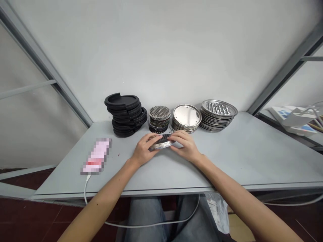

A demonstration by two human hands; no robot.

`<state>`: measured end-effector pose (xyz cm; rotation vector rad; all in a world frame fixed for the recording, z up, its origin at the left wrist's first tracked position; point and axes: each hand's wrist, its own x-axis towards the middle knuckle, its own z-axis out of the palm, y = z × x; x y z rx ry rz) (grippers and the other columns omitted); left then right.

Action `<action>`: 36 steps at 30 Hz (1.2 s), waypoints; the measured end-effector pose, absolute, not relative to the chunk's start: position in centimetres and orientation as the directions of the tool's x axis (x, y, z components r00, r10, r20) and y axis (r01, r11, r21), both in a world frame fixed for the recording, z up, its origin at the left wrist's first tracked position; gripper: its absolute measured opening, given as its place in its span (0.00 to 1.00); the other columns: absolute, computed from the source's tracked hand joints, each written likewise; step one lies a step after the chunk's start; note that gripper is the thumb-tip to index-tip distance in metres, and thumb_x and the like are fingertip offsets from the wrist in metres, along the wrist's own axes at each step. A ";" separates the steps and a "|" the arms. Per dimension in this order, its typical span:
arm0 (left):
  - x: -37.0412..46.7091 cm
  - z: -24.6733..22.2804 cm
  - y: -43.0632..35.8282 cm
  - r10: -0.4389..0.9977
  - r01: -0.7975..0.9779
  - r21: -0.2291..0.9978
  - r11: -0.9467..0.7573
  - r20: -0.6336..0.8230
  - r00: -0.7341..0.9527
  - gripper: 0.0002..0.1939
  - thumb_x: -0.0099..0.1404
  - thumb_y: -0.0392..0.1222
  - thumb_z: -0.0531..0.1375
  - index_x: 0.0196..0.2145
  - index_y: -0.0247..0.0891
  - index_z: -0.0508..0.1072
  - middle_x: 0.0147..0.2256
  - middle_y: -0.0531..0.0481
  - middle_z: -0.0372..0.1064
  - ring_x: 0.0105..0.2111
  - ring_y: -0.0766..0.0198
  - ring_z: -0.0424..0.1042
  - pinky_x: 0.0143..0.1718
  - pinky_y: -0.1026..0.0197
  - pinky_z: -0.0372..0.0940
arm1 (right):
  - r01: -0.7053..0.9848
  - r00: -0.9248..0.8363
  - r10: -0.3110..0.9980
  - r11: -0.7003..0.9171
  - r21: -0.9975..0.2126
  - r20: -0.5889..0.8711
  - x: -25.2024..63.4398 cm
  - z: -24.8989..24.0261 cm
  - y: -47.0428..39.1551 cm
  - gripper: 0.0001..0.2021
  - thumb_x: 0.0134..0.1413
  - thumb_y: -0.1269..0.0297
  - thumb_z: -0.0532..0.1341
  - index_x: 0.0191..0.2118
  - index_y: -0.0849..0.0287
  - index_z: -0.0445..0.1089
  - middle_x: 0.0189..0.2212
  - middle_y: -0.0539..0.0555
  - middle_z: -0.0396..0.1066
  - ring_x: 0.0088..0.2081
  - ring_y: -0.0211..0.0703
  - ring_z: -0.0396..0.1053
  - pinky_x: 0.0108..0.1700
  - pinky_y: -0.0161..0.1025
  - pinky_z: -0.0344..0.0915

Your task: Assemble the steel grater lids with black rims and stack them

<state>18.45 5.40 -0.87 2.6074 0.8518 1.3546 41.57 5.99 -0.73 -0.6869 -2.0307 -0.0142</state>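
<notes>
Between my two hands, just above the grey table (199,174), is a round metal disc (163,144) with a shiny rim and a dark, textured centre. My left hand (145,148) grips its left edge, fingers on top and thumb in front. On the right edge, my right hand (185,144) holds it in the same manner. Behind it stands a short stack of small spiked grater discs (159,113). Beside that lies a stack of smooth round metal plates (187,116). What the fingertips cover on the disc is hidden.
Black round bases (123,101) are piled at the back left. Larger round grater plates (218,111) are stacked at the back right. A blurred phone (97,156) with a white cable (86,188) lies on the left. Papers (290,116) sit beyond the right frame post.
</notes>
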 end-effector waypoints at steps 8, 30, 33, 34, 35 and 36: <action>17.8 -0.9 6.2 0.480 0.307 0.375 -0.874 0.758 0.442 0.19 0.64 0.40 0.64 0.53 0.45 0.72 0.49 0.42 0.69 0.48 0.56 0.72 0.47 0.50 0.70 | 0.566 -0.273 0.663 0.697 -0.441 0.697 42.4 -1.1 6.8 0.20 0.52 0.64 0.65 0.52 0.53 0.70 0.48 0.58 0.72 0.50 0.53 0.68 0.52 0.54 0.67; 18.0 0.3 5.6 0.448 0.379 0.267 -0.886 0.705 0.550 0.26 0.66 0.41 0.61 0.61 0.44 0.62 0.57 0.42 0.67 0.58 0.52 0.65 0.57 0.43 0.62 | 0.411 -0.366 0.492 0.847 -0.337 0.790 41.4 -0.5 5.3 0.15 0.54 0.67 0.62 0.49 0.50 0.72 0.40 0.56 0.75 0.43 0.50 0.71 0.46 0.52 0.71; 17.7 0.0 5.8 0.479 0.350 0.330 -0.877 0.661 0.578 0.22 0.68 0.37 0.59 0.59 0.45 0.65 0.56 0.43 0.68 0.57 0.54 0.67 0.57 0.44 0.63 | 0.462 -0.365 0.571 0.797 -0.390 0.735 41.7 -0.5 5.5 0.23 0.53 0.65 0.63 0.56 0.51 0.67 0.48 0.58 0.71 0.49 0.52 0.69 0.50 0.52 0.69; 17.6 0.0 5.8 0.496 0.340 0.361 -0.868 0.649 0.577 0.22 0.68 0.36 0.58 0.58 0.44 0.66 0.56 0.43 0.68 0.57 0.54 0.67 0.57 0.44 0.63 | 0.486 -0.354 0.602 0.772 -0.409 0.716 41.9 -0.4 5.6 0.26 0.52 0.64 0.64 0.58 0.51 0.65 0.51 0.59 0.69 0.51 0.53 0.67 0.52 0.53 0.68; 17.5 -0.1 5.9 0.513 0.329 0.394 -0.858 0.641 0.571 0.21 0.68 0.35 0.57 0.58 0.44 0.66 0.56 0.43 0.68 0.58 0.54 0.66 0.58 0.44 0.63 | 0.508 -0.343 0.627 0.750 -0.424 0.699 42.1 -0.4 5.8 0.28 0.51 0.63 0.66 0.59 0.51 0.64 0.52 0.59 0.68 0.53 0.54 0.66 0.54 0.54 0.67; 17.3 -0.2 6.0 0.529 0.316 0.426 -0.848 0.638 0.560 0.20 0.69 0.35 0.57 0.58 0.44 0.67 0.57 0.43 0.67 0.58 0.55 0.66 0.59 0.45 0.63 | 0.527 -0.333 0.645 0.732 -0.432 0.687 42.4 -0.3 6.0 0.28 0.50 0.61 0.66 0.59 0.51 0.64 0.53 0.59 0.67 0.54 0.55 0.65 0.55 0.54 0.66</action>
